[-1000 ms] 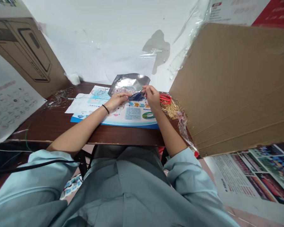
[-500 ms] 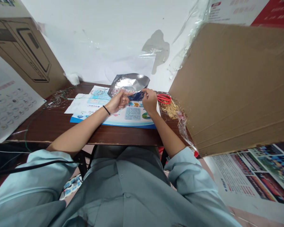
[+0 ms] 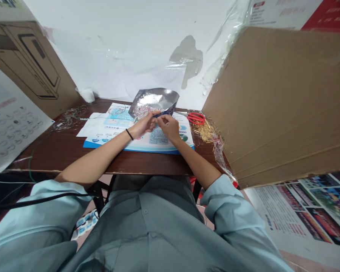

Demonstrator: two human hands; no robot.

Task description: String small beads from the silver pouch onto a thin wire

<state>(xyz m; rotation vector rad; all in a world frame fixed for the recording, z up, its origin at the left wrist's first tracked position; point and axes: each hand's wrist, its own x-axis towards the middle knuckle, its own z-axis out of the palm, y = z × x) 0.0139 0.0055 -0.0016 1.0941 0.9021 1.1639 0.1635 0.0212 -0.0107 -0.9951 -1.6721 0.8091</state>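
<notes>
A silvery foil pouch (image 3: pixel 158 99) lies open at the back of the printed sheets (image 3: pixel 121 130), with small red and white bits inside it. My left hand (image 3: pixel 145 124) is at the pouch's front edge, its fingers closed together; what they hold is too small to name. Right beside it, my right hand (image 3: pixel 169 127) is pinched, its fingertips meeting those of my left hand over the sheets. Anything between the fingertips is too small to make out.
Red-handled scissors (image 3: pixel 196 118) lie right of the sheets, beside a pile of thin golden sticks (image 3: pixel 204 132). Tangled clear thread (image 3: pixel 70 119) lies at the left of the brown table (image 3: pixel 147 162). Cardboard panels stand left (image 3: pixel 65 85) and right (image 3: pixel 286 105); crumpled clear plastic (image 3: pixel 219 151) lies near the right one.
My right hand has moved left from the pouch's front right corner to my left hand's fingertips. The fingers of my left hand have drawn closer together.
</notes>
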